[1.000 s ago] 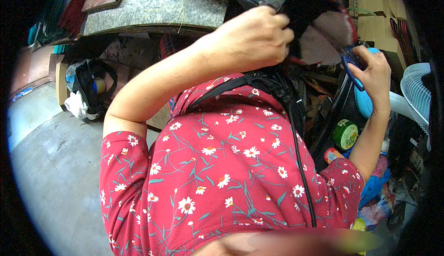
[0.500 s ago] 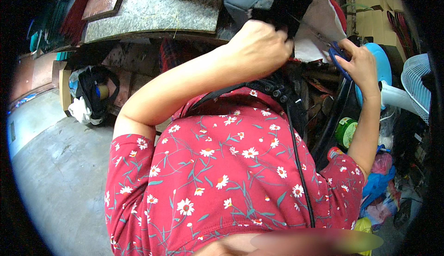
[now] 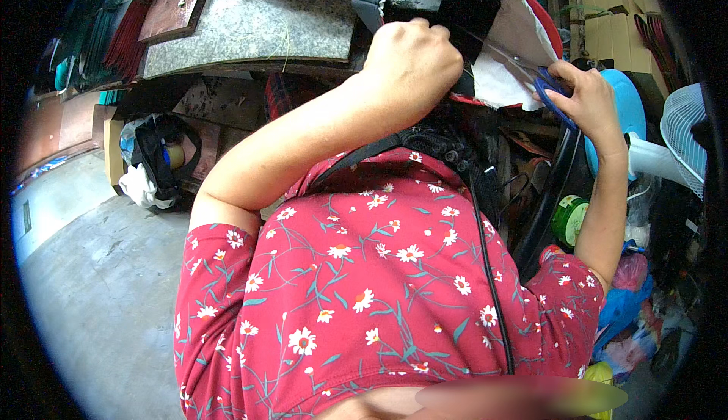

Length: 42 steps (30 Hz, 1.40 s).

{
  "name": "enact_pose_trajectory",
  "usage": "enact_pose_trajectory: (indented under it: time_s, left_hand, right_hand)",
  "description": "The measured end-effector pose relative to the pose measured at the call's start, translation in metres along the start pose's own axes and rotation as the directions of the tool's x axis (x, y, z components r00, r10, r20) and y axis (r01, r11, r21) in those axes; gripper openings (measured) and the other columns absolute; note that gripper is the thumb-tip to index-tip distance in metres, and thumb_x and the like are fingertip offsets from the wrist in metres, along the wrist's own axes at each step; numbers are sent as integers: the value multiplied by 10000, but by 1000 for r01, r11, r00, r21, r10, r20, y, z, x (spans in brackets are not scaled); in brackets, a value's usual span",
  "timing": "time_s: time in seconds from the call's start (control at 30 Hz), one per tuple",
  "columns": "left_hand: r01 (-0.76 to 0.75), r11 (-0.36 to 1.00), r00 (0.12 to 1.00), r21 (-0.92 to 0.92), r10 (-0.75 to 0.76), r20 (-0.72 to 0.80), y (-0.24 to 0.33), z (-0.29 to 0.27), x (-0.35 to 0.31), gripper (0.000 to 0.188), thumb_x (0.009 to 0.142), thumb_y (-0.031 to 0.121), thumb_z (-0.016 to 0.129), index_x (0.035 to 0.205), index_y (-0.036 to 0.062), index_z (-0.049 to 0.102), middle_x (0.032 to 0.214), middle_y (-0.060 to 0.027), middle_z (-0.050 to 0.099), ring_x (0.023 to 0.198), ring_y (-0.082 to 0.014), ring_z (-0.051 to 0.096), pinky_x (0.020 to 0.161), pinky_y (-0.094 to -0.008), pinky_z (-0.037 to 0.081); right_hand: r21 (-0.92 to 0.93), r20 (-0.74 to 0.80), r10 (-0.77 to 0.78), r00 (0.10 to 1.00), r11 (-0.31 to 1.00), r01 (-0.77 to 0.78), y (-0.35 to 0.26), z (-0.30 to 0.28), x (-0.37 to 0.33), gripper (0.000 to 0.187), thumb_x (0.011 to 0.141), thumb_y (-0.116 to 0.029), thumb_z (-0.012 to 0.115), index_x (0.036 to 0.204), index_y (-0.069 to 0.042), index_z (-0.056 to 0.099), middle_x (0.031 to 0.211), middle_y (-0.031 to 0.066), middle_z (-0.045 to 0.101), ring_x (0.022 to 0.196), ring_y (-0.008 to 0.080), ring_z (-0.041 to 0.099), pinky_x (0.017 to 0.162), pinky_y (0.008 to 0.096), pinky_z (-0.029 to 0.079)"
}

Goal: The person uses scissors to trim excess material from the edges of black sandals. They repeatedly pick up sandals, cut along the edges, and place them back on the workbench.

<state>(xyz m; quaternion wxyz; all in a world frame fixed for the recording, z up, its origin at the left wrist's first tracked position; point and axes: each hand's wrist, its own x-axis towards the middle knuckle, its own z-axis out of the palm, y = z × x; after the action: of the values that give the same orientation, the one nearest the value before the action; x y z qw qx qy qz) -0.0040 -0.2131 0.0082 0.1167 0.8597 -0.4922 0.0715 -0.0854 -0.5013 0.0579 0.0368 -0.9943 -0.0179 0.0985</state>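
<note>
At the top of the head view lies a hollow dark fabric piece (image 3: 369, 7), perhaps a bag. Red trim runs along its rim, and a white and grey lining (image 3: 504, 79) shows inside. My left hand (image 3: 415, 57) is closed in a fist at its near edge; the fingertips, and what they pinch, are hidden behind the knuckles. Scissors with blue handles (image 3: 543, 86) are in my right hand (image 3: 588, 100), fingers through the loops. Their blades point left across the lining, slightly parted as far as I can tell.
A speckled grey slab (image 3: 250, 29) spans the back left. A black bag (image 3: 155, 151) hangs below it. On the right are a light blue fan (image 3: 648, 151), a green round container (image 3: 569, 217) and several plastic bags (image 3: 626, 310). Stacked yellowish boxes (image 3: 607, 37) stand behind.
The dark fabric piece has tilted, so more of its inside shows. My left hand has moved slightly left and up. My right hand stays nearly in place with the scissors.
</note>
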Motion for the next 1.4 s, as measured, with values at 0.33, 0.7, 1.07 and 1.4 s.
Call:
enact_pose_trajectory:
  time_s: [0.33, 0.7, 1.07, 1.4]
  left_hand:
    - [-118, 989, 992, -87, 114, -48, -22, 4, 7, 85, 778, 111, 640, 838, 58, 670, 847, -131, 671, 787, -325, 705, 675, -428, 573]
    - [-96, 988, 991, -123, 84, -100, -25, -1, 8, 117, 821, 79, 602, 931, 48, 625, 890, -123, 633, 770, -326, 694, 648, -422, 572]
    - [-283, 945, 959, -165, 278, -56, -19, 5, 13, 124, 789, 152, 653, 903, 148, 700, 1011, -35, 650, 836, -258, 705, 684, -392, 570]
    - [-319, 934, 947, -162, 309, -85, -22, 5, 15, 214, 757, 103, 646, 968, 72, 644, 980, -72, 596, 908, -244, 672, 738, -369, 559]
  right_hand:
    - [194, 107, 9, 994, 981, -29, 7, -6, 1, 346, 745, -327, 765, 979, -83, 690, 837, 129, 721, 741, 310, 696, 710, 390, 527]
    - [-7, -5, -202, 979, 979, 202, -29, -25, -5, 381, 677, -333, 802, 927, -65, 700, 803, 141, 691, 749, 339, 589, 757, 413, 456]
    - [222, 223, -9, 975, 974, -42, 13, -57, -17, 264, 711, -187, 774, 856, 5, 663, 701, 59, 659, 634, 109, 605, 621, 265, 464]
    - [343, 248, -74, 966, 939, -17, 16, -49, -20, 353, 686, -203, 798, 920, 16, 650, 759, 83, 681, 673, 140, 622, 678, 286, 492]
